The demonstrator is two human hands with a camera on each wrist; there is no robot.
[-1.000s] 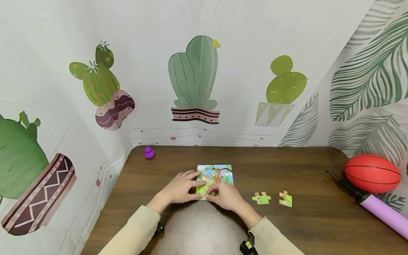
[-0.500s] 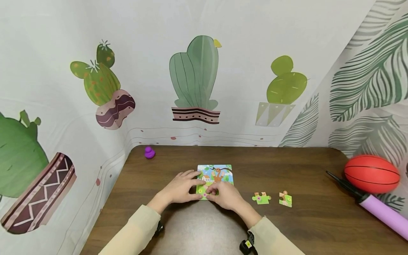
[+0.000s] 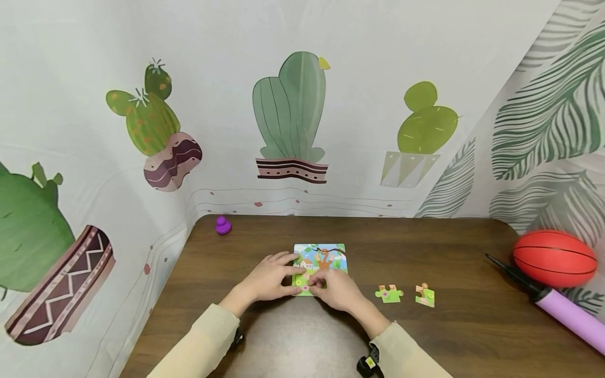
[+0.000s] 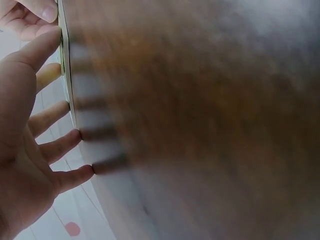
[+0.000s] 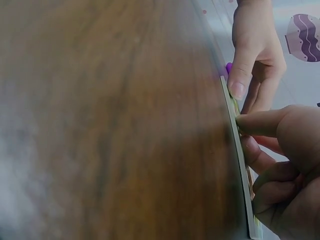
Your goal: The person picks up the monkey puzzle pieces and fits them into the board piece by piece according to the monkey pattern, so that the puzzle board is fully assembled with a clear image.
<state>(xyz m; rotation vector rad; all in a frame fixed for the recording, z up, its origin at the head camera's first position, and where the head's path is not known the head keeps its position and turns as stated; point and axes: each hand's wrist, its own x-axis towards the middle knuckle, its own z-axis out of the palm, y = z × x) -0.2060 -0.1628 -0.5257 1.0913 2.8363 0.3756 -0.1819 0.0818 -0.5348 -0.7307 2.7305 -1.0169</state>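
Observation:
A small jigsaw puzzle (image 3: 334, 252) in a square tray lies mid-table, with an animal, a branch and a house pictured on it. My left hand (image 3: 269, 276) steadies its left side, fingers spread and thumb at the near edge; the left wrist view shows several fingertips touching down beside the tray's edge (image 4: 70, 90). At the lower left of the picture, my right hand (image 3: 339, 290) pinches a green, flowered puzzle piece (image 3: 300, 284) with thumb and curled fingers. The right hand covers the lower right of the puzzle. Two loose pieces lie to the right: one piece (image 3: 390, 295) and a corner piece (image 3: 426, 297).
A purple rubber duck (image 3: 223, 226) stands at the table's back left. On the right are a red ball (image 3: 555, 258) and a lilac pump (image 3: 567, 315) with a black nozzle. A cactus-print cloth (image 3: 359, 131) hangs behind the brown table (image 3: 454, 336).
The right fingertips have shifted very slightly at the puzzle's lower left. Both hands otherwise stay in place, and the loose pieces lie as before.

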